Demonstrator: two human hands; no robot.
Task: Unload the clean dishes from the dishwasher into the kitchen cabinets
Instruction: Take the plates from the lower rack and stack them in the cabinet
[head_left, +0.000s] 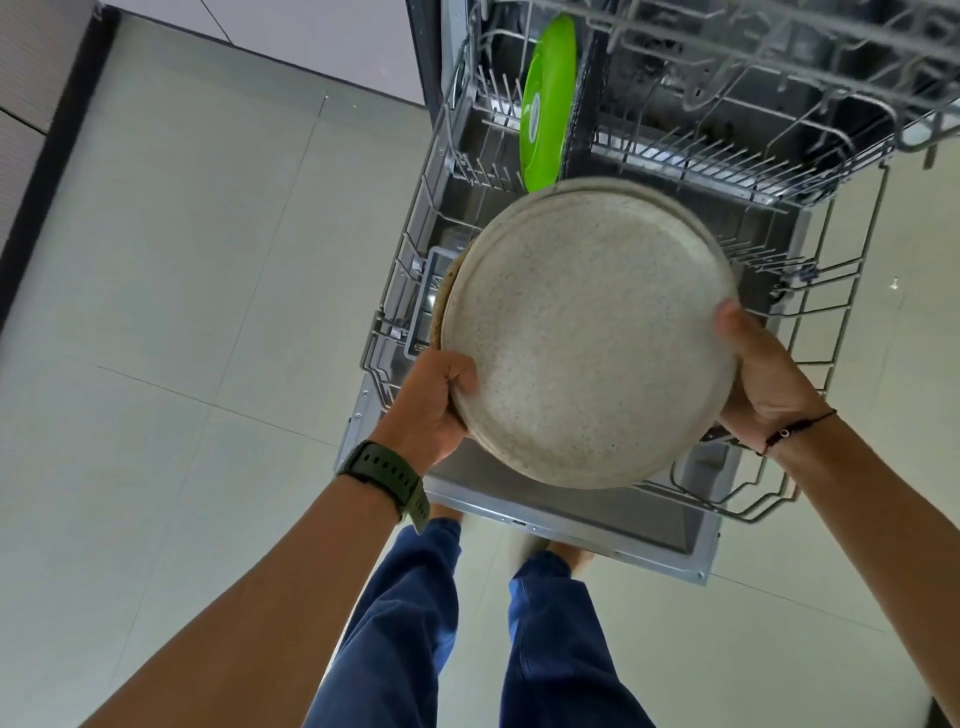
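A large speckled off-white plate (587, 338) is held flat above the pulled-out lower rack (405, 270) of the dishwasher. The brown rim of a second plate shows under its left edge. My left hand (434, 400) grips the plate's lower left rim, thumb on top. My right hand (763, 374) holds the right rim, fingers underneath. A green plate (548, 98) stands on edge in the lower rack, behind the held plate.
The wire upper rack (779, 104) is pulled out at the top right. The dishwasher door (571, 514) lies open just in front of my legs. Pale tiled floor (182, 312) spreads to the left, with a dark cabinet base (47, 171) at the far left.
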